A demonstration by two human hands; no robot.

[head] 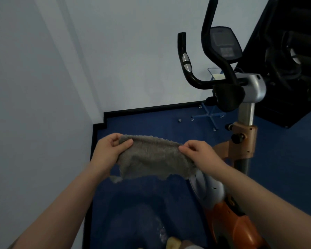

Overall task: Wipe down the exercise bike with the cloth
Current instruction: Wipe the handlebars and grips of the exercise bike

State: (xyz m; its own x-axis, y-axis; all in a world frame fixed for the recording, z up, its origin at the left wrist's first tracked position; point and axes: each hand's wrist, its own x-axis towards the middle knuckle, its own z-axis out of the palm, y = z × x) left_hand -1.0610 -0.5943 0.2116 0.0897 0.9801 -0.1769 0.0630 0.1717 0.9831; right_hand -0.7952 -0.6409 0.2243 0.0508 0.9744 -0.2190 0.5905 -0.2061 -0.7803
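Observation:
A grey fluffy cloth [154, 159] is stretched between my two hands in mid-air over the blue floor. My left hand [109, 148] grips its left top corner and my right hand [199, 151] pinches its right top edge. The exercise bike [246, 114] stands to the right: black handlebars [190, 72], a console screen [224, 44], a silver stem and an orange and silver body [228, 218] low down. The cloth hangs left of the bike's frame and does not touch it.
A pale wall [61, 69] rises on the left and behind, with a black skirting [151, 107] along the blue carpet [160, 121]. A dark cabinet-like object [291, 60] stands at the far right. A clear blue stand [212, 115] sits behind the bike.

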